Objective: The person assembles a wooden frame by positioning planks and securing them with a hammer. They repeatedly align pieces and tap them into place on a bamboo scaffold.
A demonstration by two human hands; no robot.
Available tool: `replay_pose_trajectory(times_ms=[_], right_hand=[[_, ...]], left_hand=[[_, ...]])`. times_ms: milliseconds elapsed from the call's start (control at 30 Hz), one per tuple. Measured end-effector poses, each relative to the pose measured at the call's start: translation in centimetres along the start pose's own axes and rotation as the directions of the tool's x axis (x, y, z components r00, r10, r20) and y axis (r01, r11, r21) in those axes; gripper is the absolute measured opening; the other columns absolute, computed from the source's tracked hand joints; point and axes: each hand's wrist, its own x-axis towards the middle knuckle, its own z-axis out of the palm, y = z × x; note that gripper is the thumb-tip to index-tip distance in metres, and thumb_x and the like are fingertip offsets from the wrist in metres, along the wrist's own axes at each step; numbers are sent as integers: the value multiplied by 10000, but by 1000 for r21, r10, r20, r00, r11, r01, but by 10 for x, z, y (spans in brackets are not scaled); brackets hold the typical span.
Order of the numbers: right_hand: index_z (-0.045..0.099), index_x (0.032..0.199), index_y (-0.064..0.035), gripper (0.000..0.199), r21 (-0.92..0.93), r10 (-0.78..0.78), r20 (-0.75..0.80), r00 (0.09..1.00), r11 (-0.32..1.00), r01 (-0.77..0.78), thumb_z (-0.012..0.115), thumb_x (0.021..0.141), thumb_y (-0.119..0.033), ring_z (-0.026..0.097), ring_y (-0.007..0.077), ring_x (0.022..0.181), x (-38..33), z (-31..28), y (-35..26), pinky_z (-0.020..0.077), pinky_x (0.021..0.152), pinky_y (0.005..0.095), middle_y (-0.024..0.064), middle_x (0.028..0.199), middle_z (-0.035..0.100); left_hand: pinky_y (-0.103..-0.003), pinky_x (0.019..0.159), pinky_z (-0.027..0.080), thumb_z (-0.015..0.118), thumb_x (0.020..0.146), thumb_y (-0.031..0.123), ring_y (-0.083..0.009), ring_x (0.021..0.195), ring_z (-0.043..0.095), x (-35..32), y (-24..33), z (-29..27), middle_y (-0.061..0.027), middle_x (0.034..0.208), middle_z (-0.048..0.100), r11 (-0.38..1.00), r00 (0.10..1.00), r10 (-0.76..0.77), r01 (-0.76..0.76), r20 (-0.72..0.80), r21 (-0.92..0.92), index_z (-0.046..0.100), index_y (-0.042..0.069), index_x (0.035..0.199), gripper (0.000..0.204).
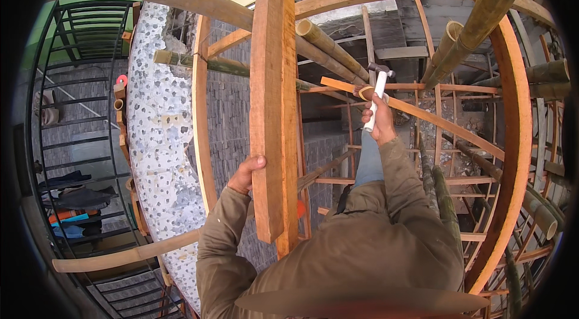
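My right hand (379, 118) is wrapped round the white handle of a hammer (378, 92), whose dark metal head points away from me. Left of it, my left hand (246, 174) grips the side of a thick wooden beam (266, 114), thumb on its face and fingers mostly hidden behind. The beam runs lengthwise away from me, against a second, more orange timber (290, 138) on its right. Just beyond the hammer handle, my foot (363, 92) rests on a narrow slanting wooden strip (446, 123).
Bamboo poles (482, 17) and a curved-looking timber (515, 138) frame the right side. Far below lies a rubble-strewn floor (458, 108). At left are a speckled wall top (163, 114) and a black metal railing (78, 156) with clothes (75, 198). A bamboo pole (126, 255) juts out at lower left.
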Motion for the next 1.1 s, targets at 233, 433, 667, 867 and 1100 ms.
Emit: replay_pose_trajectory(times_ms=[233, 433, 667, 867, 1100], right_hand=[[515, 942, -72, 264, 464, 17, -388, 922, 868, 179, 445, 1056, -299, 474, 98, 519, 43, -51, -3, 429, 449, 258, -5, 639, 465], [531, 1002, -76, 228, 551, 260, 271, 927, 747, -371, 481, 1046, -294, 440, 73, 504, 17, 98, 32, 387, 425, 221, -23, 663, 451], [487, 1053, -116, 179, 258, 242, 440, 865, 888, -380, 502, 1047, -294, 399, 49, 497, 7, 32, 36, 349, 418, 209, -34, 735, 444], [436, 932, -119, 169, 583, 125, -202, 971, 812, 17, 498, 1039, -233, 427, 68, 498, 5, 40, 33, 417, 442, 240, -35, 686, 428], [490, 1065, -125, 179, 114, 297, 551, 780, 899, -423, 537, 1037, -295, 411, 41, 479, -16, 95, 18, 330, 359, 216, -47, 694, 435]], left_hand=[[-434, 984, 537, 770, 737, 436, -329, 1136, 646, -4, 6, 2, -216, 1294, 607, 998, 1000, -9, 9, 1, 68, 416, -41, 1443, 923], [-426, 958, 538, 725, 773, 494, -334, 1154, 628, -5, 7, 6, -240, 1263, 599, 998, 999, -4, 2, 36, 58, 394, -90, 1435, 943], [-428, 969, 531, 701, 785, 529, -359, 1119, 642, 5, 5, 2, -274, 1265, 593, 994, 994, -47, 37, 98, 103, 402, -112, 1413, 946], [-432, 982, 529, 701, 802, 467, -332, 1145, 636, 7, 4, -9, -249, 1282, 597, 992, 999, 21, -25, 36, 121, 409, -82, 1427, 882], [-448, 1022, 505, 715, 772, 471, -335, 1183, 616, 5, 7, -2, -228, 1334, 583, 994, 996, 65, -70, 65, 78, 415, -52, 1442, 901]])
